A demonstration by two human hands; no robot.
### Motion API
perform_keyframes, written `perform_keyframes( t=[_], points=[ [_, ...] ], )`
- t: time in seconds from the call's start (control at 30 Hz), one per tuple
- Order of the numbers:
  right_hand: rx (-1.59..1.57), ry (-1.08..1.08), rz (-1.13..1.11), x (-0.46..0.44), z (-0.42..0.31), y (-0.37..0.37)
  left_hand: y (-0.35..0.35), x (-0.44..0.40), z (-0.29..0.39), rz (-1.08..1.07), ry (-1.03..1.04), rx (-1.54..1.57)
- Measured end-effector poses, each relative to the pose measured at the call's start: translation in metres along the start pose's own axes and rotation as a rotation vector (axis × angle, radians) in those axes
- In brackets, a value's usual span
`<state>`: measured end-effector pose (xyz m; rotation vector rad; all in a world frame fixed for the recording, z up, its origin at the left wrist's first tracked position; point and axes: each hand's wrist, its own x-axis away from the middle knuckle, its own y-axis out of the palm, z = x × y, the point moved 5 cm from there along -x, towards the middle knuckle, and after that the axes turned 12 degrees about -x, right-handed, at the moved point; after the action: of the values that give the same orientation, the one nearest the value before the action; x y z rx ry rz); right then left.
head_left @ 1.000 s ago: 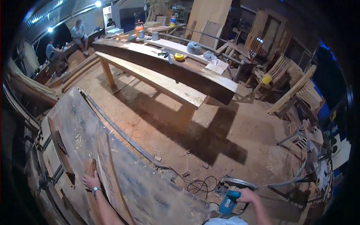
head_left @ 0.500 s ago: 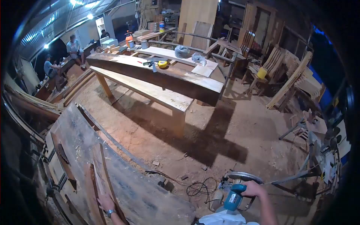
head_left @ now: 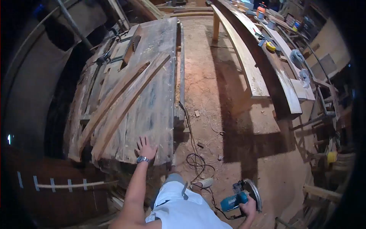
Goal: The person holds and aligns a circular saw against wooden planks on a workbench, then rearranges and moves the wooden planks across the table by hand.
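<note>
My left hand [head_left: 146, 148], with a watch at the wrist, lies with fingers spread on the near end of a worn wooden bench top [head_left: 156, 95]. My right hand [head_left: 248, 207] grips the handle of a teal circular saw [head_left: 230, 202], held low beside my body at the right. The saw's round blade side faces away to the right. Two long rough wooden boards [head_left: 131, 101] lie slantwise on the bench top, left of my left hand and apart from it.
A black cord [head_left: 196, 164] coils on the dirt floor by my foot. To the right stand a long pale bench [head_left: 244, 65] and a thick dark beam [head_left: 280, 82] with a yellow tape measure [head_left: 270, 46] on it. Clamps [head_left: 108, 59] sit on the bench's far left.
The view has swung to the left and nearer the worn bench. My left hand has left the board and now rests on the bench top. My right hand still holds the saw.
</note>
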<state>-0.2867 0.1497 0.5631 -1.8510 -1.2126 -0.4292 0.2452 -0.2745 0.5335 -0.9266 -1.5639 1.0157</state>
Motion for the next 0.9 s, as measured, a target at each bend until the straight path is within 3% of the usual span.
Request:
perform_keyframes(
  t=[0.23,0.33,0.4,0.53,0.6,0.77,0.9],
  points=[
    [0.118,-0.044,-0.056,0.005,0.071,-0.079,-0.025,0.056,0.084,-0.254,-0.092,0.006],
    [0.201,-0.090,-0.059,0.002,0.100,-0.097,0.030,0.017,0.069,-0.247,-0.069,-0.038],
    [0.263,0.055,-0.104,0.016,0.074,-0.113,0.088,-0.029,0.045,0.006,0.061,-0.101],
    [0.412,0.061,-0.119,0.010,0.073,-0.141,0.040,0.008,0.078,-0.089,0.003,-0.052],
    [0.386,0.030,-0.066,0.019,0.064,-0.115,0.059,-0.004,0.044,-0.147,-0.090,0.038],
    [0.357,0.090,-0.031,0.036,0.042,-0.090,0.050,-0.005,0.022,-0.150,-0.014,0.011],
    [0.505,0.018,-0.067,-0.019,-0.021,-0.122,0.029,-0.023,0.048,-0.152,-0.032,-0.089]
  ],
)
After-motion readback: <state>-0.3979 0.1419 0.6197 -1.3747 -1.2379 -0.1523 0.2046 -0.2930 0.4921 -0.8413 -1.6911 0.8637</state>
